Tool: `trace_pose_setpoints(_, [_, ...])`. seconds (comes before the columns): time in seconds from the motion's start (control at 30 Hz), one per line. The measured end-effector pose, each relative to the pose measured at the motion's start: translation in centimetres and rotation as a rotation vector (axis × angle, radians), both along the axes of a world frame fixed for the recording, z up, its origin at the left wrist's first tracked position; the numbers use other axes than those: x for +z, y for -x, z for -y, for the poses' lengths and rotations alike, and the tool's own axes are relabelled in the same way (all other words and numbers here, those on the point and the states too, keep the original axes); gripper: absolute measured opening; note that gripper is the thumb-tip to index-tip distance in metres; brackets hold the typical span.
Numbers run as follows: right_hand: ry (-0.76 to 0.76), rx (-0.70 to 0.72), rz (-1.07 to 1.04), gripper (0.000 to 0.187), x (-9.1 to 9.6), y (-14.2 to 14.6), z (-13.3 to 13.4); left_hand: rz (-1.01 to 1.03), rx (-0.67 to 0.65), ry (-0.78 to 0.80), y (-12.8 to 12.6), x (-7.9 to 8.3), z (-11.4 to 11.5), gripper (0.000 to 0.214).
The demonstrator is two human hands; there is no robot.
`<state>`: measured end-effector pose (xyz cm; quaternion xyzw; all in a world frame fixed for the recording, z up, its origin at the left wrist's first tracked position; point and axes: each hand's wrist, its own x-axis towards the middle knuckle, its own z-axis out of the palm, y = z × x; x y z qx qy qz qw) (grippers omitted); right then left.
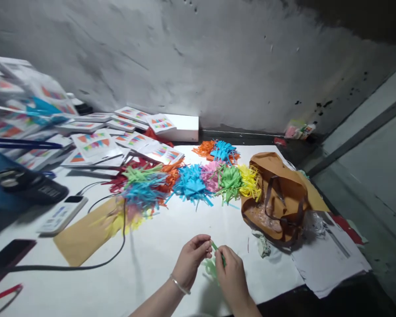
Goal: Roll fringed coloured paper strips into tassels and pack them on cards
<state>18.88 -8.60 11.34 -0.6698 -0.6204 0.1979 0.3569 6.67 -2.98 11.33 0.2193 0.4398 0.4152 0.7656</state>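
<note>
Just above the white tabletop [171, 246], my two hands work close together on a green paper tassel [215, 246]. My left hand [192, 259], with a bracelet at the wrist, pinches the tip of its thin twisted end. Fingers of my right hand [231, 270] are wrapped round the twisted part, and loose green strips [210, 267] hang blurred below. In front of the hands runs a row of fringed paper bundles: blue [192, 182], pink [211, 176], green [230, 181] and yellow [250, 181]. Part of the held tassel is hidden by my right hand.
An open brown bag [273, 198] stands right, beside crumpled paper [263, 244] and white sheets [330, 259]. At left lie printed packets [95, 145], a white power strip [62, 215], a black cable [102, 265], a phone [11, 257] and a tan envelope [79, 242].
</note>
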Motion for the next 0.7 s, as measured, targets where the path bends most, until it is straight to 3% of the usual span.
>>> trace_pose_setpoints(0.23, [0.031, 0.152, 0.019, 0.027, 0.6, 4.3, 1.3, -0.040, 0.134, -0.013, 4.7, 0.2, 2.6, 0.036])
trace_pose_setpoints(0.4, [0.102, 0.289, -0.068, 0.027, 1.6, 6.4, 1.9, -0.087, 0.152, -0.097, 7.6, 0.5, 4.1, 0.029])
trace_pose_setpoints(0.7, [0.127, 0.464, -0.046, 0.026, 2.4, 8.2, 2.6, -0.128, 0.134, -0.155, 10.0, 1.1, 6.0, 0.025])
